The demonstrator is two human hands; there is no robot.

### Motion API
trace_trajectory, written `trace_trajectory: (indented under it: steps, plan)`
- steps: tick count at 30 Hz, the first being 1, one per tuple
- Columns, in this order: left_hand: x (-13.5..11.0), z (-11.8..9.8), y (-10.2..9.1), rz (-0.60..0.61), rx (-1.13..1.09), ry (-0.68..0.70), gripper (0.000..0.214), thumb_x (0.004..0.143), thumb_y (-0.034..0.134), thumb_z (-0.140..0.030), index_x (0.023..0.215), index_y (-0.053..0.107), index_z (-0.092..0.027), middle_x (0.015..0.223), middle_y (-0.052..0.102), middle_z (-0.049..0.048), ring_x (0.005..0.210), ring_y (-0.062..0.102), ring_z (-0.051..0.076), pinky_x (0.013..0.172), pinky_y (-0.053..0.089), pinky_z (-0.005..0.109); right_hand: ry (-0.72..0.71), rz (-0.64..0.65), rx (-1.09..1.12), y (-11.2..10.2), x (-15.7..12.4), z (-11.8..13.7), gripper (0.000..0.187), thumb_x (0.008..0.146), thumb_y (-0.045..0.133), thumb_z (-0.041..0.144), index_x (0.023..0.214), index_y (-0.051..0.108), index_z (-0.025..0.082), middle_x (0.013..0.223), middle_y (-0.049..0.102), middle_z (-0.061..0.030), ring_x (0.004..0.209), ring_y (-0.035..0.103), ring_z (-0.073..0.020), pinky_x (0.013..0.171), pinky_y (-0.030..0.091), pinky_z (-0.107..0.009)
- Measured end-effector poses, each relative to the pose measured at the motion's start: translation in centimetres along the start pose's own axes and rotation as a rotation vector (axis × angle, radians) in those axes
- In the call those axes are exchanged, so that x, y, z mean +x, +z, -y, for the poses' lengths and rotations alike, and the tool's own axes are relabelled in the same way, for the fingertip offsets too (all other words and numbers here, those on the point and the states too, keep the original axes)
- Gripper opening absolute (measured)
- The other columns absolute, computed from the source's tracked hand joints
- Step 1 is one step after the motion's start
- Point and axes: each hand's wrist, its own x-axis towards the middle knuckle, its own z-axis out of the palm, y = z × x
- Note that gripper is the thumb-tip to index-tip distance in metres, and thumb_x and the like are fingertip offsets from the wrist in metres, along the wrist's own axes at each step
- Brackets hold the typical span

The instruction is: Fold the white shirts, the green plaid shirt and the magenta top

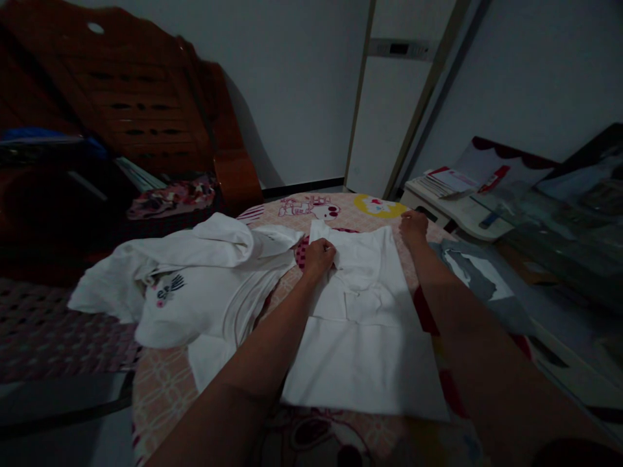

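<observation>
A white garment (pixel 365 324) lies flat on a round table with a pink patterned cloth (pixel 165 389). My left hand (pixel 318 254) is closed, pinching the garment's far left corner. My right hand (pixel 413 227) is closed on the garment's far right corner. Both arms stretch forward over the cloth. A heap of other white clothes (pixel 195 285), one with a small printed motif, lies to the left of the flat garment.
A grey and white garment (pixel 474 275) lies at the table's right edge. A dark wooden bench (pixel 146 110) with cushions stands at the left. A low white unit with papers (pixel 452 188) stands at the right, and a white door (pixel 394 97) is behind.
</observation>
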Motion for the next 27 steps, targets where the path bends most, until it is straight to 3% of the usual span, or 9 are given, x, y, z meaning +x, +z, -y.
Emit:
trace_trajectory:
  steps: [5,11,17,19,22,24,27]
  plan:
    - [-0.3,-0.7,-0.6,0.004,-0.012,-0.027,0.012,0.076,0.056,-0.015,0.077,0.068,-0.018,0.076,0.073,0.0045,0.071,0.069,0.019,0.070,0.052,0.027,0.158,0.137,0.384,0.6,-2.4,1.9,0.032,0.075,0.049,0.011,0.096,0.073,0.012,0.070,0.070,-0.0044,0.057,0.065,-0.0130,0.061,0.058,-0.026]
    - [-0.6,-1.0,-1.6,-0.007,0.229,-0.025,0.011,0.075,0.060,-0.016,0.078,0.070,-0.019,0.082,0.076,0.0069,0.086,0.071,0.023,0.085,0.050,0.031,0.163,0.190,0.390,0.8,-3.8,2.7,0.029,0.070,0.053,0.009,0.088,0.076,0.012,0.077,0.075,-0.0051,0.073,0.069,-0.0168,0.077,0.058,-0.031]
    - [-0.5,-0.6,-1.5,0.028,0.394,0.038,0.016,0.081,0.060,-0.020,0.093,0.071,-0.020,0.095,0.077,0.0092,0.097,0.070,0.025,0.089,0.048,0.032,-0.093,0.222,0.106,-2.1,-6.5,5.1,0.034,0.073,0.053,0.011,0.097,0.077,0.015,0.095,0.077,-0.0083,0.093,0.069,-0.0210,0.090,0.052,-0.034]
    - [-0.4,-0.4,-1.4,0.035,0.392,0.035,0.016,0.082,0.060,-0.021,0.094,0.071,-0.021,0.097,0.076,0.0087,0.098,0.070,0.024,0.089,0.048,0.032,-0.193,0.240,0.084,-3.6,-9.0,6.4,0.027,0.074,0.057,0.011,0.092,0.078,0.015,0.094,0.077,-0.0083,0.091,0.069,-0.0209,0.088,0.051,-0.031]
    - [-0.2,-0.3,-1.4,0.032,0.374,0.030,0.015,0.082,0.062,-0.022,0.094,0.071,-0.020,0.096,0.077,0.0085,0.098,0.070,0.025,0.090,0.047,0.033,-0.385,0.410,0.167,-5.2,-13.7,7.7,0.015,0.078,0.063,0.015,0.082,0.077,0.017,0.082,0.076,-0.0053,0.078,0.069,-0.0189,0.077,0.051,-0.028]
    - [-0.2,-0.3,-1.4,0.027,0.354,0.032,0.015,0.081,0.063,-0.022,0.094,0.071,-0.020,0.096,0.077,0.0090,0.098,0.070,0.025,0.089,0.047,0.033,-0.478,0.522,0.227,-5.4,-16.6,7.8,0.010,0.078,0.067,0.016,0.082,0.076,0.018,0.083,0.075,-0.0045,0.075,0.068,-0.0177,0.072,0.051,-0.027]
    - [-0.3,-0.3,-1.4,0.014,0.341,0.035,0.015,0.080,0.063,-0.023,0.093,0.071,-0.020,0.097,0.077,0.0096,0.099,0.069,0.026,0.089,0.048,0.033,-0.577,0.511,0.211,-4.8,-19.4,7.3,0.012,0.075,0.076,0.017,0.087,0.076,0.018,0.089,0.073,-0.0071,0.080,0.067,-0.0200,0.076,0.051,-0.030]
